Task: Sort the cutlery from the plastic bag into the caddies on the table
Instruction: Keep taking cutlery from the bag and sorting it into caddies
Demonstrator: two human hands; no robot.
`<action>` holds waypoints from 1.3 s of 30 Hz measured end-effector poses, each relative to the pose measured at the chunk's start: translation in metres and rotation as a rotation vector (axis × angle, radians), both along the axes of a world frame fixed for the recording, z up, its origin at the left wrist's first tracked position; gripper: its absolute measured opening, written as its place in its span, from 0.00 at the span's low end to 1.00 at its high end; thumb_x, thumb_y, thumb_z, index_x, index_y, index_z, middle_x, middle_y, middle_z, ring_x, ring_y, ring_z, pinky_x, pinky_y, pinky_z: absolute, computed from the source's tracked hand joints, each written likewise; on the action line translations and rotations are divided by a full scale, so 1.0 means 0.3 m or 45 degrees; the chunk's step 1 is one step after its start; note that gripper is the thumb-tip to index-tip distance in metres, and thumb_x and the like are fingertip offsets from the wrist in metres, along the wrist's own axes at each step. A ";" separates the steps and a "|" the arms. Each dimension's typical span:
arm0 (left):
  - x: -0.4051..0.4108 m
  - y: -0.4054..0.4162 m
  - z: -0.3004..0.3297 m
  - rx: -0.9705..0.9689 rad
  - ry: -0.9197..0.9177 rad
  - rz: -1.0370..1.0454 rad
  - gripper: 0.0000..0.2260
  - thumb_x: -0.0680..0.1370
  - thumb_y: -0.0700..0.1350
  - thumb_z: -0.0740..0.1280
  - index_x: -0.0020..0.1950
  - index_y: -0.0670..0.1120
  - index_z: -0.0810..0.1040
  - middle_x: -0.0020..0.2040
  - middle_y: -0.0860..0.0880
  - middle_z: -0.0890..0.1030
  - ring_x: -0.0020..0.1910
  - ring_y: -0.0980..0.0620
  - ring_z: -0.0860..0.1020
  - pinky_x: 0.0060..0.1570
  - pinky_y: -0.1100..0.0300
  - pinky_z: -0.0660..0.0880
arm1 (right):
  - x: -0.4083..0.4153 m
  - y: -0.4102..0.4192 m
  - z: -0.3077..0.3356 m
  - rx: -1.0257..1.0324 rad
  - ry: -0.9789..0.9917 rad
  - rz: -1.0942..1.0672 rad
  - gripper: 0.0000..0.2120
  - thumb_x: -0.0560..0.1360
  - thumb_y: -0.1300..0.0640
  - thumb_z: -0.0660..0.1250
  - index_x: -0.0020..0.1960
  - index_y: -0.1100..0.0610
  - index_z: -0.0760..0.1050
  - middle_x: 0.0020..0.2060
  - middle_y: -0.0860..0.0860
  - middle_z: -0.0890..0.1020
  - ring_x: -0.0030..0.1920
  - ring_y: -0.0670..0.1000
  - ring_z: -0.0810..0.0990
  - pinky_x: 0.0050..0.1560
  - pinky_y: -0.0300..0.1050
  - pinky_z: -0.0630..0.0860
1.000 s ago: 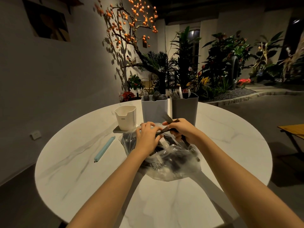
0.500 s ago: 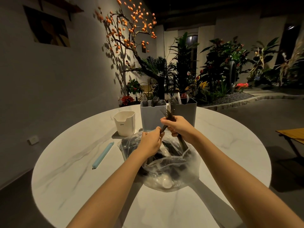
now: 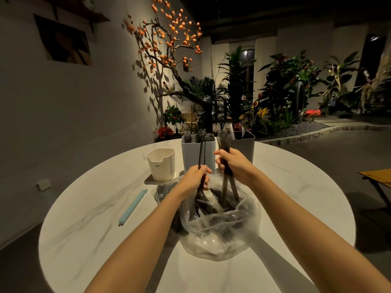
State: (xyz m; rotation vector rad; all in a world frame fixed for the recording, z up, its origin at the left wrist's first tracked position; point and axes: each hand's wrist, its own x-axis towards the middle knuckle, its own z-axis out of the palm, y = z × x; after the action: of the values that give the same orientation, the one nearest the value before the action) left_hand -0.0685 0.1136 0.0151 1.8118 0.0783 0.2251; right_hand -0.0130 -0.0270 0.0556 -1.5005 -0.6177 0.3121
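Observation:
A clear plastic bag (image 3: 220, 235) full of dark cutlery lies open on the round white table (image 3: 88, 218). My left hand (image 3: 195, 178) grips the handles of dark forks (image 3: 201, 149) that stand upright above the bag. My right hand (image 3: 232, 166) grips a bundle of dark forks (image 3: 223, 140), their handles reaching down into the bag. Behind the hands stand a light grey caddy (image 3: 190, 155) and a dark grey caddy (image 3: 243, 144), both holding cutlery. A smaller white caddy (image 3: 161, 164) stands to the left on a small tray.
A light blue bag clip (image 3: 133, 207) lies on the table left of the bag. Beyond the table are a wall, a tree with orange fruit and a bed of plants. A wooden table corner (image 3: 378, 176) shows at the right.
Both hands have lifted out of the bag and moved apart. The forks that were held low and together now stand upright, one bunch in each hand.

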 end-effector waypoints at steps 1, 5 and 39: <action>-0.001 0.002 0.006 -0.077 0.027 -0.026 0.12 0.85 0.45 0.52 0.52 0.40 0.73 0.32 0.47 0.72 0.29 0.53 0.70 0.33 0.62 0.72 | 0.001 0.002 0.001 -0.001 -0.002 -0.020 0.10 0.84 0.57 0.52 0.54 0.60 0.71 0.32 0.52 0.73 0.30 0.46 0.69 0.32 0.37 0.70; 0.006 0.011 0.019 -0.427 0.114 -0.173 0.14 0.85 0.46 0.51 0.56 0.39 0.72 0.30 0.50 0.68 0.26 0.56 0.64 0.27 0.64 0.65 | 0.014 0.005 -0.001 0.060 -0.010 -0.016 0.12 0.84 0.54 0.50 0.57 0.58 0.70 0.33 0.52 0.72 0.29 0.46 0.70 0.32 0.38 0.73; 0.025 0.063 0.016 -0.905 0.373 -0.272 0.37 0.77 0.71 0.46 0.43 0.43 0.83 0.36 0.43 0.77 0.33 0.52 0.74 0.28 0.64 0.68 | 0.051 0.060 -0.094 -0.569 -1.665 0.039 0.17 0.74 0.68 0.68 0.61 0.55 0.80 0.59 0.54 0.81 0.62 0.57 0.77 0.67 0.58 0.70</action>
State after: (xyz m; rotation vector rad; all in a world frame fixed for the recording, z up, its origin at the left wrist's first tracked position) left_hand -0.0611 0.1324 0.0201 1.1193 0.1491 -0.2055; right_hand 0.0022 -0.0090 0.0273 -2.0339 -1.6655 -0.6360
